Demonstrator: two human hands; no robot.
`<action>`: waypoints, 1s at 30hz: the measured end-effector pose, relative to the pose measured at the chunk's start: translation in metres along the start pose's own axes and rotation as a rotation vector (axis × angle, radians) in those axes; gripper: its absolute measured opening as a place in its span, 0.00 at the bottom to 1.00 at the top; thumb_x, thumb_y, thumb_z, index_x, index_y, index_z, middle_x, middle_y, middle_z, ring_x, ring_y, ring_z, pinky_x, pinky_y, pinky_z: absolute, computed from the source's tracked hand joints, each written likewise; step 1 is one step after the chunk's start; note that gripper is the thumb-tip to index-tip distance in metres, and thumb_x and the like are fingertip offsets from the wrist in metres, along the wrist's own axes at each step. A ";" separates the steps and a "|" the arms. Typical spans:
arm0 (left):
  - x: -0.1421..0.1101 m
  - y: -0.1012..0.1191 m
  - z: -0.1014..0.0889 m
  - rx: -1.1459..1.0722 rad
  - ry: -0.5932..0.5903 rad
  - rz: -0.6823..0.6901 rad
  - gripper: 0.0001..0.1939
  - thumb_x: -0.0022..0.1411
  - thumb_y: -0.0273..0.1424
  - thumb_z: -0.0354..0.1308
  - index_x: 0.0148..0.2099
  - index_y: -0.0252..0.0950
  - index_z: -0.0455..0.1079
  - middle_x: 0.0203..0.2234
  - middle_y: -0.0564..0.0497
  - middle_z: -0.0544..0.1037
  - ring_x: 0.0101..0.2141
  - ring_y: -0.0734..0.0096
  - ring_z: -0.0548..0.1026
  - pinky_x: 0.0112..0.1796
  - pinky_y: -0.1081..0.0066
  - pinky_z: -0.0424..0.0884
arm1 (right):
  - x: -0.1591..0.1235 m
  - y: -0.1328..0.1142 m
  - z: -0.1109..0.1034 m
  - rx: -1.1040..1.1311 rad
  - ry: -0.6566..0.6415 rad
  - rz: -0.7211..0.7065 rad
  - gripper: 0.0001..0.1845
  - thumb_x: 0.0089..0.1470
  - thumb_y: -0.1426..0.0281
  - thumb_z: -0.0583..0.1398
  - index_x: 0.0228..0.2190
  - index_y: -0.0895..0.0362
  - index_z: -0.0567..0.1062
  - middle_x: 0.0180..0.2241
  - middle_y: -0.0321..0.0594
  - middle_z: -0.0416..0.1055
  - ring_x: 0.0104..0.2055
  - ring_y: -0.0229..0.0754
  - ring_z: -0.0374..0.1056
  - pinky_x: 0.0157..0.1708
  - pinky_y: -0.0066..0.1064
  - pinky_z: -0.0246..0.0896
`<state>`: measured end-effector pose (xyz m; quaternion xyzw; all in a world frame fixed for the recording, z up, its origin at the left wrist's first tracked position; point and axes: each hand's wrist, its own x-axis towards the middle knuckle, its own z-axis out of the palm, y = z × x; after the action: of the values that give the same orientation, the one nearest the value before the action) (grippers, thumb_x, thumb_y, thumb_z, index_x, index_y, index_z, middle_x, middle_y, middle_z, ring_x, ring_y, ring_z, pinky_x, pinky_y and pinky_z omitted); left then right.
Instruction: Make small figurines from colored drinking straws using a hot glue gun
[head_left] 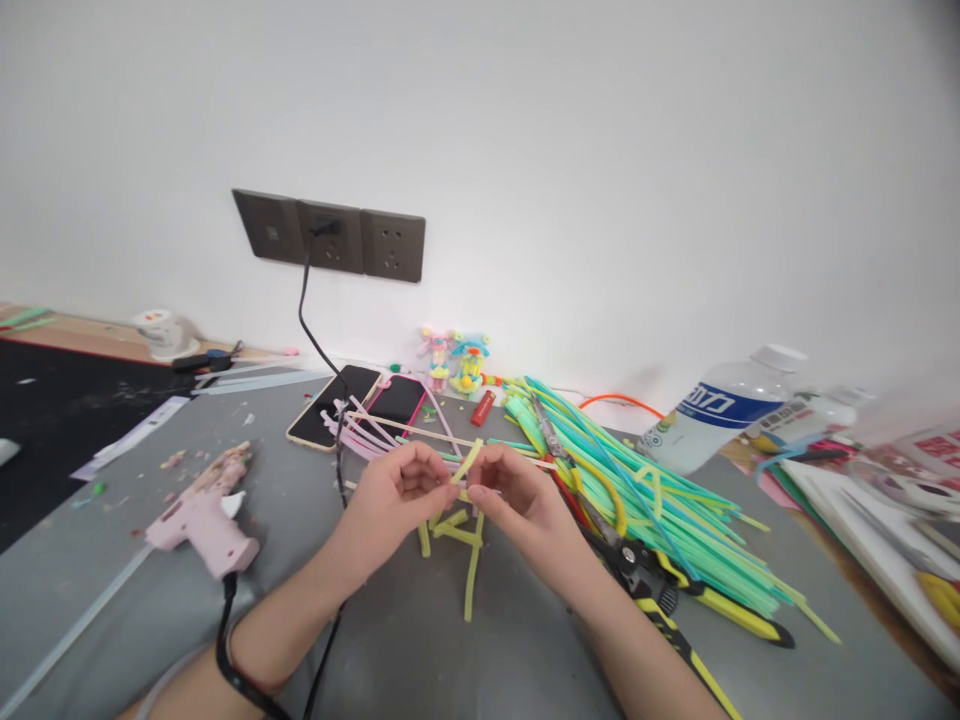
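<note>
In the middle of the view, my left hand (409, 492) and my right hand (521, 500) meet, with thumbs and fingertips pinched together. Between them they grip a short yellow-green pipe cleaner (471, 460), whose upper end sticks up above the fingers. Other cut yellow-green pieces (471, 570) lie just below my hands on the grey table. Pink pipe cleaners (352, 430) lie behind my left hand. To the right of my right hand lies a big bundle of green pipe cleaners (675, 510), with scissors (553, 430) and yellow-black pliers (637, 565) on or beside it.
A pink glue gun (206, 520) lies at left, its black cord passing my left forearm. Two phones (319, 410) and a red lighter (484, 407) lie behind my hands. Two small figures (469, 365) stand by the wall. A bottle (716, 410) leans at right.
</note>
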<state>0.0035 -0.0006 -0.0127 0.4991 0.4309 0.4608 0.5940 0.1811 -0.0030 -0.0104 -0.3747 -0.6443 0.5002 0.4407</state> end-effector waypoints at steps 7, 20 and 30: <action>0.000 -0.001 0.000 -0.016 -0.006 -0.035 0.15 0.49 0.29 0.70 0.30 0.35 0.63 0.24 0.55 0.77 0.27 0.76 0.73 0.31 0.76 0.70 | 0.001 0.003 -0.003 -0.134 0.059 -0.189 0.03 0.59 0.73 0.62 0.32 0.54 0.75 0.32 0.37 0.70 0.36 0.41 0.66 0.38 0.31 0.59; 0.001 0.000 -0.004 -0.129 0.066 -0.083 0.16 0.48 0.32 0.72 0.29 0.34 0.67 0.23 0.55 0.78 0.27 0.77 0.76 0.33 0.78 0.71 | -0.001 0.002 -0.002 -0.285 0.092 -0.209 0.03 0.56 0.74 0.64 0.32 0.55 0.75 0.30 0.37 0.75 0.33 0.41 0.71 0.33 0.30 0.63; -0.003 0.004 -0.003 0.222 -0.017 0.140 0.04 0.57 0.29 0.63 0.37 0.34 0.77 0.27 0.51 0.79 0.31 0.69 0.78 0.35 0.72 0.74 | 0.001 0.002 0.000 -0.008 0.070 0.102 0.08 0.53 0.64 0.67 0.29 0.56 0.76 0.24 0.36 0.73 0.26 0.39 0.70 0.26 0.28 0.64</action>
<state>-0.0008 -0.0022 -0.0093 0.5945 0.4384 0.4465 0.5051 0.1806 -0.0015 -0.0126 -0.4260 -0.6107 0.5059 0.4355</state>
